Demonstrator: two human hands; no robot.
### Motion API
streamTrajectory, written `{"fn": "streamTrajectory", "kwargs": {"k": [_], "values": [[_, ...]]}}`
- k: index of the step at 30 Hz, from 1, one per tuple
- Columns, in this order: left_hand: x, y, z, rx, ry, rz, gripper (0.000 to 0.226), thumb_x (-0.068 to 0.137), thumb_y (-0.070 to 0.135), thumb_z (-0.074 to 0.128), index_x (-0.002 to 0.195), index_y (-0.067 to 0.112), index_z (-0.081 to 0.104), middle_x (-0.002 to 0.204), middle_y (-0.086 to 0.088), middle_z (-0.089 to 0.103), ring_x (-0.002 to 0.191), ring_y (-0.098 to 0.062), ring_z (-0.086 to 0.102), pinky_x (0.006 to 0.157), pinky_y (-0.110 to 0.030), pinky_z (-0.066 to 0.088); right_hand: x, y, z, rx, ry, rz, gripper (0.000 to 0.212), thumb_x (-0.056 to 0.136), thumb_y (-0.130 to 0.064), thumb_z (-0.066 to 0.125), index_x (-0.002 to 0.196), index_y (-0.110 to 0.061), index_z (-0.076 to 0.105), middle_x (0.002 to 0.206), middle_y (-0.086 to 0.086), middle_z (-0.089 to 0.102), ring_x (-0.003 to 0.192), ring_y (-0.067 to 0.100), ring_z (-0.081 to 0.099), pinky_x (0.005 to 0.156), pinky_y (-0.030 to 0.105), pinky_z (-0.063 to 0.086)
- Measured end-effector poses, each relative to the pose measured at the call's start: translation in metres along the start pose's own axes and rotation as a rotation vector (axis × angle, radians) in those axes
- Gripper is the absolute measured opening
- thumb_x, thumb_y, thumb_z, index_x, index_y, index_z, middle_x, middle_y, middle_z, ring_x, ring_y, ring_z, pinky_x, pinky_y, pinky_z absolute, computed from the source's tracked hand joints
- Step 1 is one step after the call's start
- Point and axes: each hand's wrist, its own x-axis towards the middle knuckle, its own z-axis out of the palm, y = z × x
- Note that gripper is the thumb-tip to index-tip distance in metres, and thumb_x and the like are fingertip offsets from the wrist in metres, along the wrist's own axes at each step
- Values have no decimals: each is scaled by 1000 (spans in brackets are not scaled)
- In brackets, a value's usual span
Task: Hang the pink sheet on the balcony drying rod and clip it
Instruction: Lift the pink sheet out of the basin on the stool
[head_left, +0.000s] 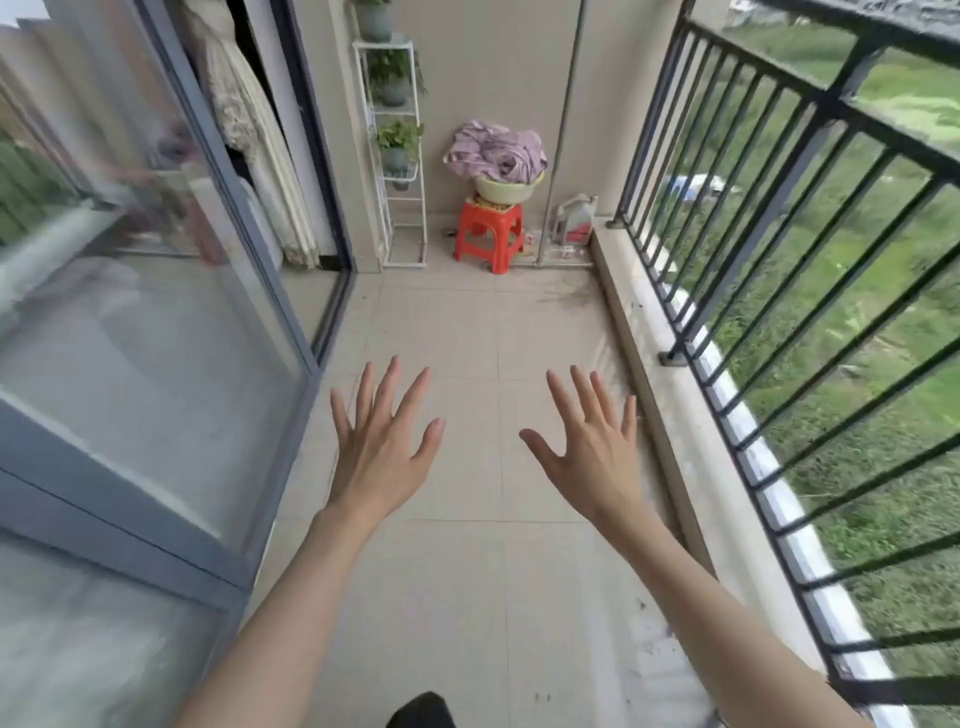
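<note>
The pink sheet (496, 153) lies crumpled in a pale basin (508, 190) that stands on a red plastic stool (488, 235) at the far end of the balcony. My left hand (382, 441) and my right hand (592, 447) are stretched out in front of me over the floor tiles, fingers spread and straight, holding nothing. Both hands are far from the sheet. No drying rod or clips can be seen.
A white plant rack (397, 150) with potted plants stands left of the stool. A plastic jug (574, 221) sits in the far right corner. A black railing (779, 249) runs along the right, a sliding glass door (171, 312) along the left. A thin vertical pole (561, 130) rises beside the basin.
</note>
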Motion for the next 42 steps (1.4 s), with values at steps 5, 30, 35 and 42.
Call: {"fn": "streamTrajectory", "kwargs": {"k": [5,30,35,42], "values": [[24,-7,46,-39,-106,-69,72,80,60,8,145,33,18,158,0,4,144,-21,-8,114,-50,-11,28,24,36,30,-148,96,71,90,-54,45,148,-28,15,158,3,12,146,22,4,115,51,4],[557,-57,143,-65,-239,-22,55,95,44,31,146,33,13,158,0,-1,144,-21,-13,115,-50,-9,535,121,146,72,-213,177,70,90,-54,43,148,-31,11,158,1,7,146,20,0,114,51,-2],[684,-48,154,-45,-198,-42,57,95,44,33,146,33,11,158,0,-2,143,-20,-14,115,-49,-10,666,160,149,53,-186,118,71,90,-55,43,148,-30,11,158,0,7,146,20,0,114,51,-2],[829,-46,171,-72,-140,-42,64,86,53,22,146,33,11,158,2,-1,144,-17,-13,114,-48,-11,826,184,160,56,-205,54,73,89,-56,42,148,-33,7,158,-1,7,146,19,1,115,51,-2]]}}
